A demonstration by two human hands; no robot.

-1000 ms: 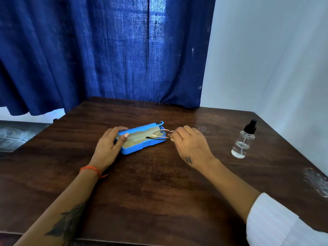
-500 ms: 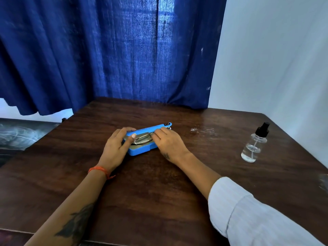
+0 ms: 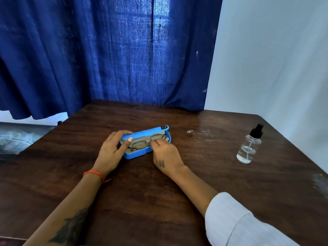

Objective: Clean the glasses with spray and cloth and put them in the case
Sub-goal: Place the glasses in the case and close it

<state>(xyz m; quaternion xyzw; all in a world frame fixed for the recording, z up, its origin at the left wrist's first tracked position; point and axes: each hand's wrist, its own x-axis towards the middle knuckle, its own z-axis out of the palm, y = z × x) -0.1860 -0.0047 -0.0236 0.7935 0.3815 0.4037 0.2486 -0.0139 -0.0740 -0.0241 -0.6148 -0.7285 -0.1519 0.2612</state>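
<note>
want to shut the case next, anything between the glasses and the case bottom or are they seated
Nothing visible is in the way. The glasses lie folded inside the open blue case, right hand fingertips on them, left hand steadying the case's end.

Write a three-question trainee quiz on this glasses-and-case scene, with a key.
1. True or false: the glasses lie inside the open blue case.
2. Which hand steadies the case at its end: A) left hand B) right hand?
3. Fill in: the spray bottle stands upright on the table to the ____ of the case, touched by neither hand.

Key: 1 true; 2 A; 3 right.
</note>
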